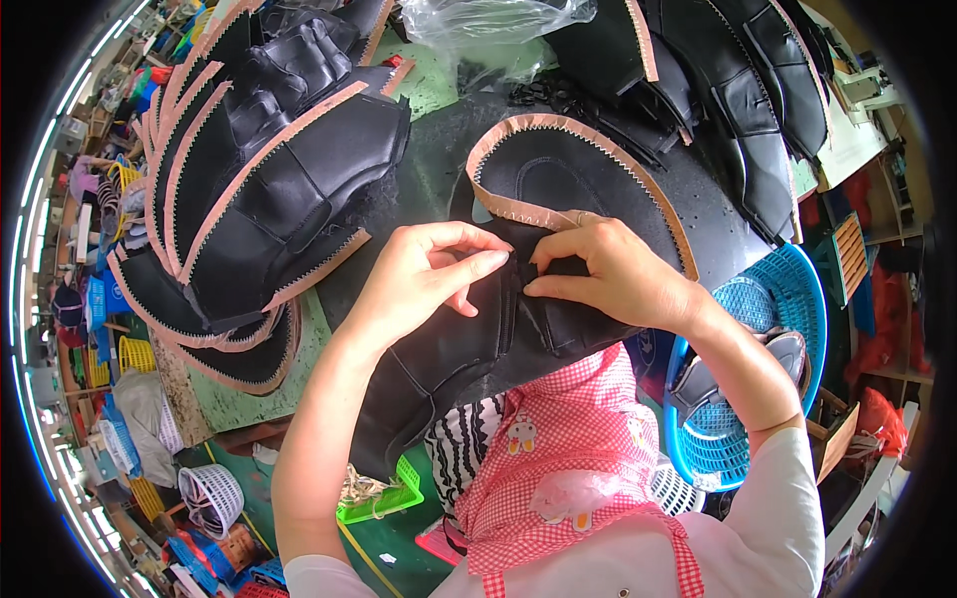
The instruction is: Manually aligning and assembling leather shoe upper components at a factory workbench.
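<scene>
Head view: a black leather panel with a zigzag-edged tan band (454,344) is right in front, spread over the dark tabletop (427,169) and draping above the pink-and-white checked apron (573,434). The right hand (608,267) pinches it; the left hand (427,274) is narrow, can't tell if it's gripping anything. My worry: the hanging lower-left end could drag everything crooked, since nothing's holding it up.

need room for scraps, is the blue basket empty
No, the blue basket isn't empty: dark pieces show within its rim, beside the right forearm.
</scene>
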Motion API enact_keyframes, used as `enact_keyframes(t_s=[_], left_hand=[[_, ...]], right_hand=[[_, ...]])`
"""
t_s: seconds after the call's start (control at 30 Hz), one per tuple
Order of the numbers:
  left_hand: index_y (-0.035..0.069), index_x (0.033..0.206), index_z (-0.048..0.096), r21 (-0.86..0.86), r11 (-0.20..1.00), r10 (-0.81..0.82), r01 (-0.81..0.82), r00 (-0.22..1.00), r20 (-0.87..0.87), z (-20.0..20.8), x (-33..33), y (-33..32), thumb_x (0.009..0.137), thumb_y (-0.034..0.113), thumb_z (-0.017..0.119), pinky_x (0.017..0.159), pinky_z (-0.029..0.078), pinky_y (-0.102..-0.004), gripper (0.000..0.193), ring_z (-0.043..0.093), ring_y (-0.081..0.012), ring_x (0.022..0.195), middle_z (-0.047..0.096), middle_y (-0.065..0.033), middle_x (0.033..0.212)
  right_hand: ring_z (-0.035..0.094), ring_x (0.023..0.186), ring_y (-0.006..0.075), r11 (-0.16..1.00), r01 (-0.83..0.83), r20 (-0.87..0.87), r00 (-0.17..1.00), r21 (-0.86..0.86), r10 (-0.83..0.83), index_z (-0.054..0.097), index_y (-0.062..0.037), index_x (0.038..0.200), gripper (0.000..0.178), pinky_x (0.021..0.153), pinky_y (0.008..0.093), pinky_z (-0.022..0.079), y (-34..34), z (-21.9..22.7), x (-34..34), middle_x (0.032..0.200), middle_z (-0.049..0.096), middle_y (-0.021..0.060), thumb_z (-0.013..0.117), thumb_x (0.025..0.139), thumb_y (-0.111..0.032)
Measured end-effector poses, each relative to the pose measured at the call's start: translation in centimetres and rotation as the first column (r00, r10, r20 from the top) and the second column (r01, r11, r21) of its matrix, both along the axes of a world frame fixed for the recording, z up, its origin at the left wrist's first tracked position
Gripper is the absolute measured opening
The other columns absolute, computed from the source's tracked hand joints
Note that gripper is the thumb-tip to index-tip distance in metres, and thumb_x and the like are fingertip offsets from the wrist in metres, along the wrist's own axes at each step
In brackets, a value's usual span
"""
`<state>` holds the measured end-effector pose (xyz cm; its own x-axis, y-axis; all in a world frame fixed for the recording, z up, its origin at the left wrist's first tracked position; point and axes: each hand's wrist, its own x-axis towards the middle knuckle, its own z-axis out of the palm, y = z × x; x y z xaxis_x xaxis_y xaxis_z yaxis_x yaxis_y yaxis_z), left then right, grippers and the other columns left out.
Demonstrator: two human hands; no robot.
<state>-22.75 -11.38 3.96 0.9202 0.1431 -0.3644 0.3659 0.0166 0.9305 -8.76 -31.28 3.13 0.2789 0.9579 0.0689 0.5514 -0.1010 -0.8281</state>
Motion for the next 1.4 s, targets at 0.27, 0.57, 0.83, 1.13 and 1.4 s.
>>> enact_keyframes(t_s=[0.27, 0.57, 0.83, 1.13, 1.4], left_hand=[[0.001, 0.106, 0.069, 0.025, 0.999, -0.044, 0.044, 0.999, 0.009, -0.2, -0.2, 0.0, 0.1, 0.018, 0.067, 0.057, 0.051, -0.0209, 0.018, 0.057, -0.003, 0.063, 0.061, 0.003, 0.08], [0.003, 0.107, 0.072, 0.131, 0.984, -0.118, 0.12, 0.993, -0.02, 0.2, 0.3, -0.2, 0.098, 0.02, 0.069, 0.056, 0.046, -0.0194, 0.02, 0.056, -0.0027, 0.061, 0.064, 0.0038, 0.079], [0.0, 0.112, 0.074, 0.054, 0.994, -0.092, 0.095, 0.994, -0.052, 0.2, 0.6, 0.3, 0.097, 0.016, 0.07, 0.057, 0.047, -0.0185, 0.022, 0.057, -0.0033, 0.06, 0.07, 0.0005, 0.084], [0.002, 0.112, 0.075, 0.018, 0.993, -0.116, 0.118, 0.99, -0.08, -0.4, 0.5, 0.8, 0.097, 0.02, 0.071, 0.058, 0.048, -0.0197, 0.024, 0.06, -0.004, 0.062, 0.07, 0.0011, 0.082], [0.0, 0.11, 0.076, 0.07, 0.986, -0.144, 0.149, 0.987, -0.068, 0.2, 0.4, 0.5, 0.091, 0.015, 0.077, 0.058, 0.049, -0.02, 0.024, 0.061, -0.005, 0.062, 0.071, -0.0013, 0.076]], right_hand=[[0.067, 0.092, 0.0305, 1.0, -0.024, -0.049, 0.999, -0.019, 0.023, 0.072, 0.0001, 0.096, 0.02, 0.084, 0.0382, 0.052, 0.0, 0.4, 0.3, 0.096, 0.068, 0.0151, 0.077, 0.087, -0.016], [0.067, 0.093, 0.032, 0.997, -0.056, -0.021, 0.998, -0.05, 0.055, 0.071, 0.0003, 0.096, 0.02, 0.084, 0.0388, 0.052, 0.3, 0.6, 0.4, 0.097, 0.068, 0.0159, 0.076, 0.087, -0.016], [0.067, 0.092, 0.0317, 0.995, -0.083, 0.014, 0.996, -0.061, 0.084, 0.07, 0.001, 0.095, 0.02, 0.083, 0.0387, 0.052, 0.4, 0.7, 0.7, 0.095, 0.068, 0.0158, 0.075, 0.087, -0.017], [0.065, 0.095, 0.0327, 0.981, -0.12, 0.004, 0.992, -0.151, 0.122, 0.071, 0.0003, 0.093, 0.022, 0.088, 0.0398, 0.05, 0.7, 1.5, 0.9, 0.096, 0.067, 0.0169, 0.073, 0.088, -0.02], [0.065, 0.097, 0.0329, 0.991, -0.082, -0.016, 0.997, -0.109, 0.081, 0.071, 0.0006, 0.092, 0.021, 0.087, 0.0403, 0.051, 0.7, 1.3, 0.7, 0.097, 0.067, 0.0172, 0.075, 0.087, -0.019]])
